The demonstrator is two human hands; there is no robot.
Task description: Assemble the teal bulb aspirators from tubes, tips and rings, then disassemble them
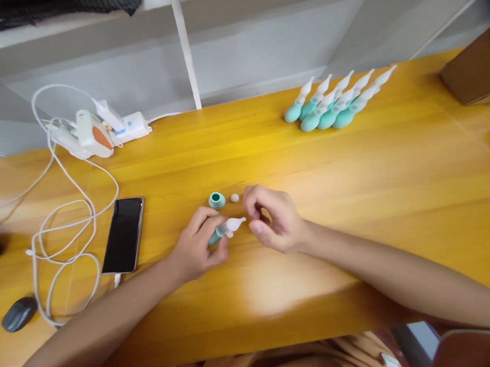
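Note:
My left hand (199,243) is closed around a teal bulb nasal aspirator (231,226), whose white tapered tip points right. Just right of that tip is my right hand (273,217), its fingers curled with thumb and forefinger apart and nothing visible between them. A teal bulb piece with a dark round opening (217,200) stands on the table beyond my left hand. Beside it lies a small whitish ball-shaped part (235,197), close to my right fingertips. The lower part of the held aspirator is hidden by my left fingers.
Several teal aspirators with white tips (333,107) stand grouped at the back right. On the left are a phone (124,235), looped white cables (91,213), a power strip (131,126) and a black mouse (19,314). A brown box (475,67) sits at the far right.

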